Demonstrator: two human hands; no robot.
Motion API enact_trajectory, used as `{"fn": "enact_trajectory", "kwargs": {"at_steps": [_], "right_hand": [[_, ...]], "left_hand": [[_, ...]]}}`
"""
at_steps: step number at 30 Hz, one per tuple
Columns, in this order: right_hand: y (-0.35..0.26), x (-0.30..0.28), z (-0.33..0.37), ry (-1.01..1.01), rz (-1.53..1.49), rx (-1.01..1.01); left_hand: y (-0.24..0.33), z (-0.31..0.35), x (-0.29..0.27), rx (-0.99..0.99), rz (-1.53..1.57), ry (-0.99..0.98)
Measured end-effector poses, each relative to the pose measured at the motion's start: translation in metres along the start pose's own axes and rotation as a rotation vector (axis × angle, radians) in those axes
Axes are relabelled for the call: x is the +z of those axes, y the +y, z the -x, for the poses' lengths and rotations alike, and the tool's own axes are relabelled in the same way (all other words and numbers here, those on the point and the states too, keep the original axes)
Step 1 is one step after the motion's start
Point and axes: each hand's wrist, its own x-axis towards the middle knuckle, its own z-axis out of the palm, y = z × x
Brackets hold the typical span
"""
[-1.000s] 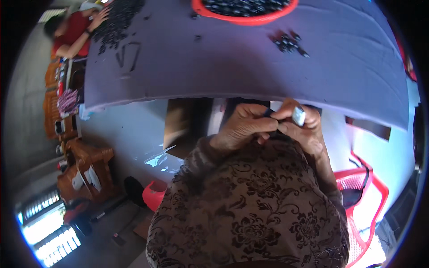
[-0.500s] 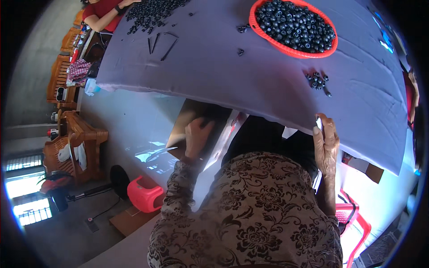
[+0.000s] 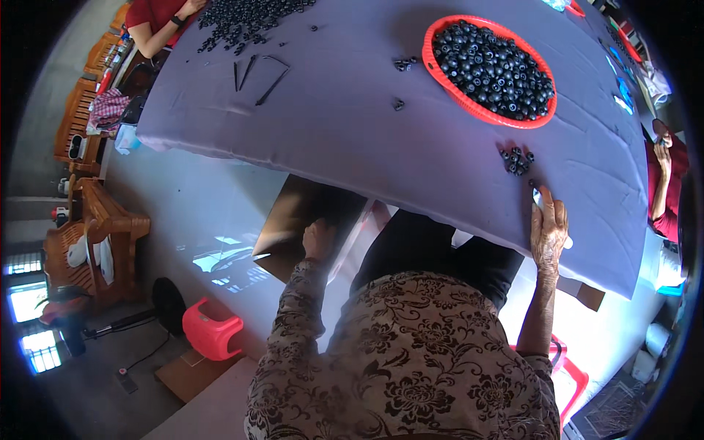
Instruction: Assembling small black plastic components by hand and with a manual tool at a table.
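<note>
My right hand (image 3: pixel 550 229) is over the near edge of the table, its fingers closed round a small tool (image 3: pixel 537 198). The tool's shiny pale tip sticks out in front and a white end shows behind the hand; its exact kind is unclear. A small black piece (image 3: pixel 533 182) lies at the tip. Just beyond is a small group of round black parts (image 3: pixel 516 161). Below the table edge, my left hand (image 3: pixel 318 239) is at the dark opening of a cardboard box (image 3: pixel 273 220). Its fingers are in shadow, so I cannot see whether they hold anything.
A red plastic basket (image 3: pixel 480 112) heaped with round black parts stands on the purple tablecloth (image 3: pixel 330 110). At the far left are more black parts (image 3: pixel 238 26) and thin black rods (image 3: pixel 273 84). Other people sit at left and right. A pink stool (image 3: pixel 211 331) stands on the floor.
My right hand has moved forward over the tabletop, bringing the tool to a black piece beside the small group. My left hand has shifted at the box. The whole view has shifted slightly.
</note>
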Motion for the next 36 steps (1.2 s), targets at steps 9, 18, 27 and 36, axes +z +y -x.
{"fn": "enact_trajectory", "kwargs": {"at_steps": [9,18,27,36], "right_hand": [[0.009,0.006,-0.004,0.057,0.084,-0.021],[0.005,0.008,-0.011,0.036,0.023,0.009],[0.005,0.001,-0.009,0.047,-0.004,0.058],[0.009,0.004,-0.009,0.059,0.006,0.019]], "left_hand": [[0.099,-0.012,-0.111,0.262,0.369,0.617],[0.235,-0.207,-0.102,0.943,0.399,0.401],[0.273,-0.223,-0.067,0.952,0.268,0.268],[0.263,-0.146,-0.071,0.99,0.201,0.266]]}}
